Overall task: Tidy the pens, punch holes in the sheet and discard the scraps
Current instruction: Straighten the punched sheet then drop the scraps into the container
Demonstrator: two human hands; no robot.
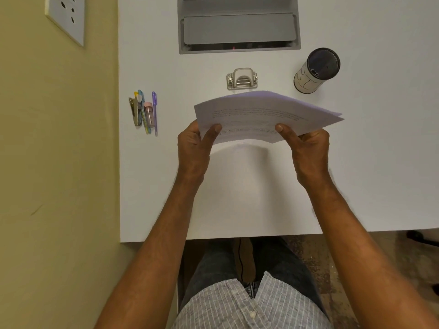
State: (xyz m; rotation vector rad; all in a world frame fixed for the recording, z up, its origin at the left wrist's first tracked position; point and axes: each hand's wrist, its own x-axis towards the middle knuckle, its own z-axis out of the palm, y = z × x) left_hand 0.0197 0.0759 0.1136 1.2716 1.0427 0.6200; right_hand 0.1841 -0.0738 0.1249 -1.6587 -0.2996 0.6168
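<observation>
While both hands grip | paper stack point(266, 115) bowed | metal punch point(241, 79) beyond

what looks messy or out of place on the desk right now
The pens lie loose in a small heap with a stapler near the desk's left edge, not in the pen cup at the far right. The sheets, held by both hands, are fanned unevenly at their right corner. Nothing looks spilled or damaged.

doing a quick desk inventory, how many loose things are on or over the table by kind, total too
hole punch: 1
pen cup: 1
stapler: 1
small pink-capped tube: 1
pens: about 3, they overlap so the count is not certain
paper stack, held by left hand and right hand: 1
total: about 8
</observation>
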